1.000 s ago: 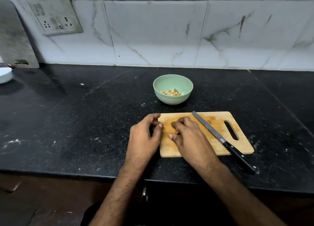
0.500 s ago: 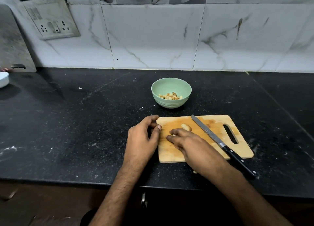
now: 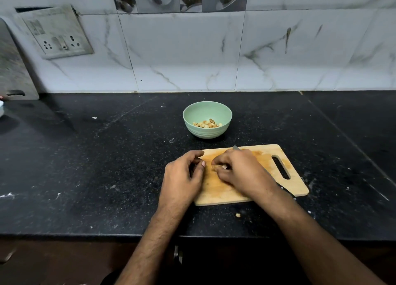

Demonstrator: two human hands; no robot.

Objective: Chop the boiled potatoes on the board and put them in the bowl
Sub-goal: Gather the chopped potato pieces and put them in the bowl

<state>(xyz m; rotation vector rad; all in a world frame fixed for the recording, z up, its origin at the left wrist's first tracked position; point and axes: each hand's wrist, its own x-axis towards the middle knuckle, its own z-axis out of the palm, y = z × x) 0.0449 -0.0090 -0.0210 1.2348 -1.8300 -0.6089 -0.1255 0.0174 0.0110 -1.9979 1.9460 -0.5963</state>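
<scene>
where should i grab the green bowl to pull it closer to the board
Take the green bowl by its rim, coming from the near side, the one facing the cutting board. It stands upright with an open mouth and steep ribbed walls, so a thumb inside and fingers outside would likely hold. The potato pieces lie low in it, leaving the rim free.

A rectangular light wooden chopping board (image 3: 260,178) with a slotted handle hole at its right end lies flat near the front edge of the black speckled stone desk (image 3: 107,167), its surface stained orange. Small pale potato pieces (image 3: 219,167) sit on its left half, mostly hidden. Just behind the board, toward the desk's back edge, stands a round pale green bowl (image 3: 207,119), upright, with chopped yellowish potato chunks (image 3: 206,124) in its bottom.
</scene>
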